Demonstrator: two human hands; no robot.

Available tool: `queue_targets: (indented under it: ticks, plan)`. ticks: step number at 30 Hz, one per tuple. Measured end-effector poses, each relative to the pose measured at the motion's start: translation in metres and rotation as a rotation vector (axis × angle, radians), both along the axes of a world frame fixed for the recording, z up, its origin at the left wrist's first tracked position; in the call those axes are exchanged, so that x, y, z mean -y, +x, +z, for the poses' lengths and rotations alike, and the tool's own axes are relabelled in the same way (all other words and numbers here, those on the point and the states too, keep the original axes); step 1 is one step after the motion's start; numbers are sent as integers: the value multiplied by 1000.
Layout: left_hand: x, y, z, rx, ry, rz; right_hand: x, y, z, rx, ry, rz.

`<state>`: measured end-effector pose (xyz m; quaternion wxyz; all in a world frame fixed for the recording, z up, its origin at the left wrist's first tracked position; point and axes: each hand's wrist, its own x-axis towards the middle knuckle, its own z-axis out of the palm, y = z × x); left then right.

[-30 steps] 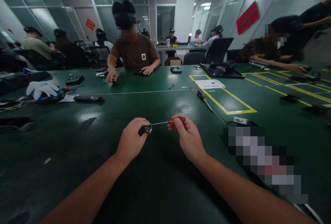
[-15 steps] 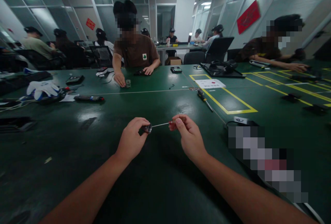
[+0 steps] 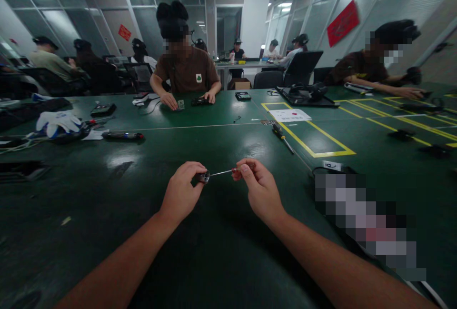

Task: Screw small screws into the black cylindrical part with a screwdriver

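Observation:
Just above the green table [image 3: 221, 256], my left hand [image 3: 183, 189] is closed round a small dark cylindrical part [image 3: 204, 177], its shiny round end turned to the right. My right hand [image 3: 263, 187] pinches the red handle of a thin screwdriver [image 3: 222, 173]. The steel shaft points left, and its tip meets the end face of the cylindrical part. Whether the tip sits in a screw is too small to tell. Most of the part is hidden behind my left fingers, and my right fingers cover much of the handle.
A yellow-and-black screwdriver [image 3: 283, 138] lies ahead on the right, by a paper sheet [image 3: 290, 115]. White gloves [image 3: 59, 122] and a dark pen-shaped tool [image 3: 123, 136] lie on the left. A blurred-out object [image 3: 364, 223] is near my right forearm. A co-worker [image 3: 187, 68] sits opposite, handling small parts.
My right hand has shifted very slightly, still gripping the screwdriver; my left hand stays in place. The co-worker opposite has drawn a small part closer to themselves.

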<state>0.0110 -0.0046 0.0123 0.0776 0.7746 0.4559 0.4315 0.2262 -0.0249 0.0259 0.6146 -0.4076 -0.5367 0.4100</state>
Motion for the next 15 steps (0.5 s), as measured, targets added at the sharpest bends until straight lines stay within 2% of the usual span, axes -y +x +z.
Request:
queue_targets:
  ticks: [9,15]
  plan:
    - [1,1,1,-9,-18,11,1,-1,0,-22,8,53]
    - [1,1,2,5,-23,4,1,1,1,33,16,-17]
